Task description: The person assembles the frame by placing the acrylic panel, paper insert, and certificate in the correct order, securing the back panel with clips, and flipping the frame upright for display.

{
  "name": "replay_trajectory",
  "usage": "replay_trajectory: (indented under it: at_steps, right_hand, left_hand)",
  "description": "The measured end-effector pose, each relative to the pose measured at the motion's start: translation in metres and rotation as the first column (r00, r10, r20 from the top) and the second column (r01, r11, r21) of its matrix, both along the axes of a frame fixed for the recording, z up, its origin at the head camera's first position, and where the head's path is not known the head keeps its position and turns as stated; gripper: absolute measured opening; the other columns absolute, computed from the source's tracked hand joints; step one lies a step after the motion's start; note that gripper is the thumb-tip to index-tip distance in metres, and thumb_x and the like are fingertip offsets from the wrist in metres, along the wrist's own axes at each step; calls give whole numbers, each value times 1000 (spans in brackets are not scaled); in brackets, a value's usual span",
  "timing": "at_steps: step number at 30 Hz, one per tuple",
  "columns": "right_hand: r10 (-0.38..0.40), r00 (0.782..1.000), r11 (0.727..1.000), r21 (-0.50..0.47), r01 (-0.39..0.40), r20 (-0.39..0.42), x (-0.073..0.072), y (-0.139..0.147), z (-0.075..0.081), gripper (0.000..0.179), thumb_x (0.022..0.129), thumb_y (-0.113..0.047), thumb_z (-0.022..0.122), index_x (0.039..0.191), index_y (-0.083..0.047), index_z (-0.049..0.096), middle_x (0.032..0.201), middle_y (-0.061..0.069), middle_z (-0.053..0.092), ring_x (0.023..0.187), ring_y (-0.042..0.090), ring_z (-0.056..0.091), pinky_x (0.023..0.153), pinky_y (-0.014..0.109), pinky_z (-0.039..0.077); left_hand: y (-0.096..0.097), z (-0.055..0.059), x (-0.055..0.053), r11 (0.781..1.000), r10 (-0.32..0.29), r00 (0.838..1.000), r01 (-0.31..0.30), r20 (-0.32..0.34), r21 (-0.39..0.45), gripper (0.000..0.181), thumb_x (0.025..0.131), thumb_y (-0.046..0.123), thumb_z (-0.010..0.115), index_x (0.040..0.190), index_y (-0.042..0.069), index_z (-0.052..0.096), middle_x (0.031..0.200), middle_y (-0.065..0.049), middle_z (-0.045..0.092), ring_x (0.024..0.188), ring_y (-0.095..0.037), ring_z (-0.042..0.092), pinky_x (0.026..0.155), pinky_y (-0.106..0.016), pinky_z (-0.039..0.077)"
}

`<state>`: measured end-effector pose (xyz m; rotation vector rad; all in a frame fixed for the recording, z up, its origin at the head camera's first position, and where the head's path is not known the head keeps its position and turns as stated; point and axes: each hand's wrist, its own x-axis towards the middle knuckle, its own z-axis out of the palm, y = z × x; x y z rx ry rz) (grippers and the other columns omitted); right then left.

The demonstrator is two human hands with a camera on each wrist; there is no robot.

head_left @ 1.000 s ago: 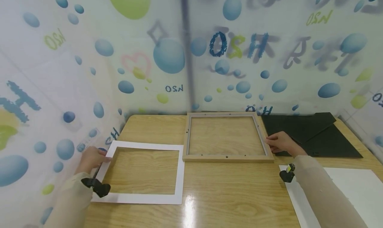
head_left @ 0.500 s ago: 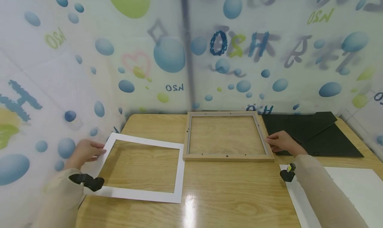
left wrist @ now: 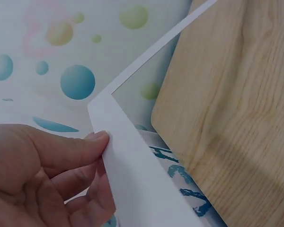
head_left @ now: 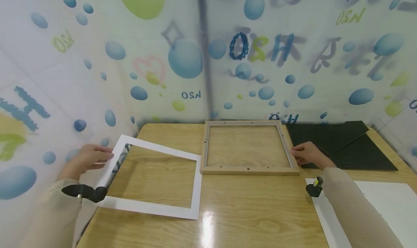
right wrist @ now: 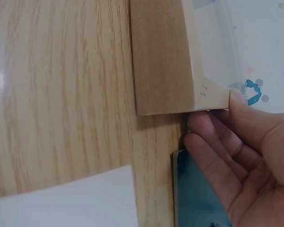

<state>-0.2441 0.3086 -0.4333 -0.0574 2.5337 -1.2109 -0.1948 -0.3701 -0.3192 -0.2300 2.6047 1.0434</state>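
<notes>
A white picture mat (head_left: 195, 190) with a rectangular opening is tilted, its left side raised off the table and its right side low by the tabletop. My left hand (head_left: 86, 159) pinches its left edge between thumb and fingers, as the left wrist view also shows at the mat's border (left wrist: 132, 170). At the back middle lies a wooden picture frame (head_left: 251, 171), with small dark dots along its sides. My right hand (head_left: 309, 154) holds the right side of that frame; in the right wrist view the thumb is on top of the frame's edge (right wrist: 165, 61) and the fingers are beneath.
A black backing board (head_left: 368, 154) with a folded stand flap lies at the back right. White sheets (head_left: 384, 201) are on the table at the right, partly under my right forearm. The wooden table (head_left: 254, 211) meets a patterned curtain (head_left: 228, 78) behind and at the left.
My left hand has moved left and up, lifting the mat's left side higher while its right side stays low. My right hand and the picture frame have hardly moved.
</notes>
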Motion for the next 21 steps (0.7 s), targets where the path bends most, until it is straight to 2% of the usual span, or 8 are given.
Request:
replay_trajectory:
  at_steps: [2, 6, 9, 15, 20, 21]
  right_hand:
    - [2, 1000, 1000, -7, -2, 1, 0, 1, 0, 45, 96, -17, 52, 119, 22, 46, 88, 14, 62, 70, 15, 61, 69, 35, 54]
    - [-2, 1000, 1000, -25, 2, 10, 0, 2, 0, 45, 96, -16, 52, 119, 21, 47, 86, 12, 62, 69, 15, 61, 68, 35, 54]
    - [-1, 1000, 999, -37, 2, 11, 0, 3, 0, 45, 96, -16, 53, 119, 21, 47, 84, 10, 63, 68, 15, 61, 67, 34, 54]
    - [4, 1000, 999, -54, -3, 15, -1, 2, 1, 43, 96, -15, 52, 119, 21, 47, 83, 8, 62, 67, 15, 61, 66, 34, 54]
    - [3, 1000, 998, -59, -2, 15, -2, 3, -2, 43, 96, -15, 53, 119, 20, 48, 83, 8, 62, 68, 15, 61, 67, 34, 54]
    - [2, 1000, 998, -59, -1, 14, -3, 3, -2, 42, 96, -15, 53, 119, 20, 48, 83, 8, 62, 68, 15, 61, 67, 34, 54]
  left_hand:
    - [2, 7, -1, 1000, 0, 1000, 0, -4, -13, 54, 93, 19, 56, 126, -20, 38, 114, -28, 53, 97, -27, 57, 86, -47, 47]
    - [1, 19, -3, 999, -17, 1000, 17, -11, -33, 57, 95, 22, 54, 129, -19, 35, 122, -34, 46, 105, -40, 53, 89, -51, 44]
    - [-1, 27, -6, 999, -9, 1000, 8, -20, -37, 62, 94, 26, 55, 132, -18, 32, 128, -36, 41, 109, -43, 51, 89, -52, 43]
    - [0, 39, -12, 998, 34, 999, -36, -42, -47, 64, 94, 28, 56, 134, -15, 31, 131, -36, 38, 96, -26, 59, 88, -47, 45]
    - [6, 45, -19, 996, 77, 997, -78, -20, -41, 68, 93, 32, 55, 137, -12, 29, 134, -34, 35, 93, -23, 57, 92, -49, 42]
    - [8, 45, -20, 996, 82, 996, -83, -22, -37, 67, 94, 32, 55, 137, -12, 29, 132, -33, 38, 91, -22, 57, 91, -48, 43]
